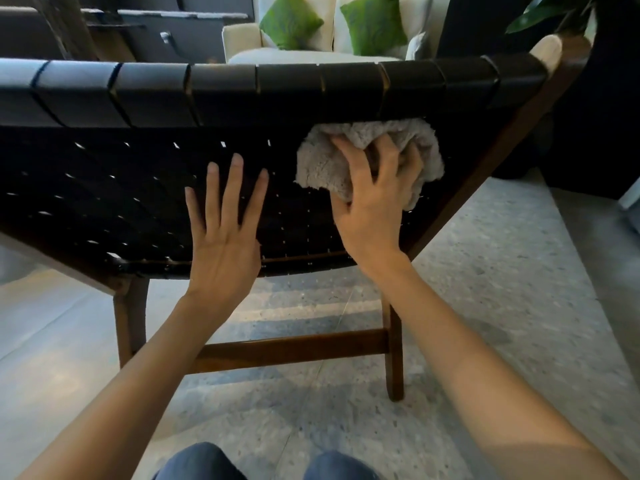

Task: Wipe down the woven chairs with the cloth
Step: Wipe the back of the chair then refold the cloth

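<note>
The right hand (374, 202) bunched the fluffy grey cloth (346, 161) in curled fingers against the black woven-strap chair back (138, 188), at 1 o'clock near the top rail. The left hand (225, 230) lay flat, fingers spread, at 11 o'clock, apparently steadying the chair.

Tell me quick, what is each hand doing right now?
Left hand: open, fingers straight, flat against the woven chair.
Right hand: closed, fingers curled on the grey cloth, pressing it to the chair.
</note>
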